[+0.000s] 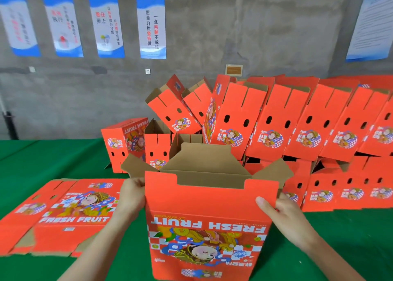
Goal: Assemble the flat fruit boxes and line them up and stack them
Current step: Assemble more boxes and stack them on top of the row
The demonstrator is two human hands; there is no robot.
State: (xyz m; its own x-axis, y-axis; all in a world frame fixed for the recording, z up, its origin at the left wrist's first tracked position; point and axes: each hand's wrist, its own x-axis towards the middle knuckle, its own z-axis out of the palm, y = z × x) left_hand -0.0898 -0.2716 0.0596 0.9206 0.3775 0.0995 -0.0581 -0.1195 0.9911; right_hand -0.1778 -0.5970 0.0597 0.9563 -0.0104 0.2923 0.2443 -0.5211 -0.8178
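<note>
Our left hand [131, 192] is closed on the left edge of the box [208, 221], fingers curled round the corner just under the side flap. Our right hand [285, 212] clamps the right edge, with the thumb [262, 201] pressed on the printed front and the other fingers hidden behind. Between them the box is held upright right in front of us above the table [42, 157], its print upside down to us. It is opened into a tube and its top flaps [204, 159] stand open. Its lower end runs out of view, so we cannot tell whether the base is folded shut.

Just to the left, the flats [63, 214] lie printed side up on the table, apart from the box.

Behind, a long row [274, 127] of made-up boxes leans one against the next, over a lower row [340, 189]. At the left end a few strays [123, 144] stand or tip loosely, out of line.

We judge the job well along, since many boxes are formed and stacked. What is left is to close this one and set it in line, make up the remaining flats, and probably tidy the strays.
</note>
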